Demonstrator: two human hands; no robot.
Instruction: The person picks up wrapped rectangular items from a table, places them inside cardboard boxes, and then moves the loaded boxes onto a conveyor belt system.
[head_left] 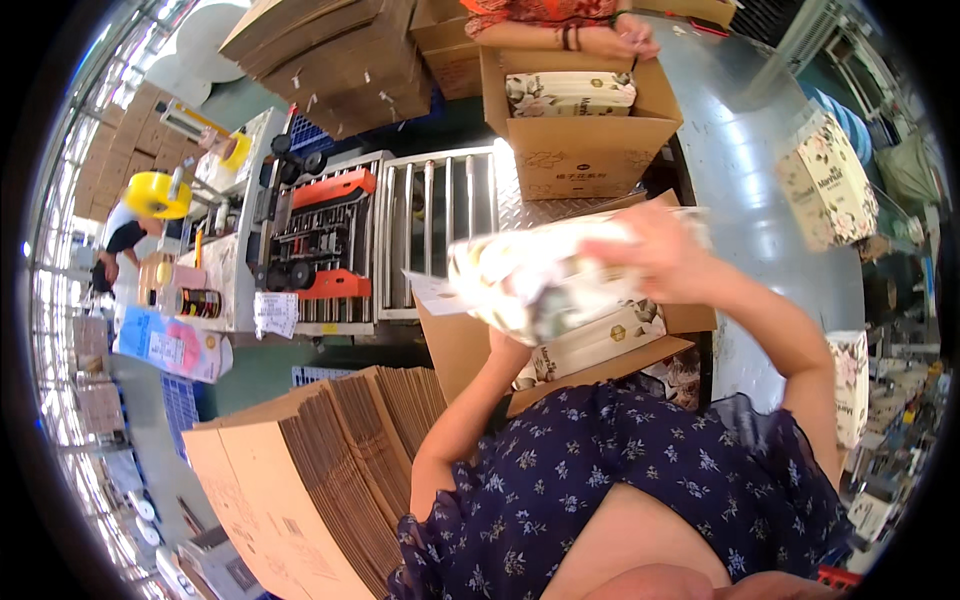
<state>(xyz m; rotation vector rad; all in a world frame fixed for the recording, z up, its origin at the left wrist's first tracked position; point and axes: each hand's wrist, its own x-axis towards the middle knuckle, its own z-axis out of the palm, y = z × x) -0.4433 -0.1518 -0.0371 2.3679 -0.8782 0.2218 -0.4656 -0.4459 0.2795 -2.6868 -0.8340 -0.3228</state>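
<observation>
A floral-printed white package [545, 280], smeared by motion, is tilted above an open cardboard box [450, 340]. My right hand [660, 245], also blurred, is closed over its right end. At the package's lower left edge is my left hand [510, 347]; its fingers are hidden behind the package, so its grip does not show. Inside the box, under the held package, lies another floral package [600, 342] with a small gold emblem. A white paper sheet [436, 294] sticks out by the box's left flap.
Across from me, a co-worker's hands [635, 38] are over a second open box [585, 150] holding floral packages. Floral packages [835, 185] stand on the metal table [740, 130] at right. Flattened cartons [270, 480] are stacked at lower left, near a roller conveyor [430, 200].
</observation>
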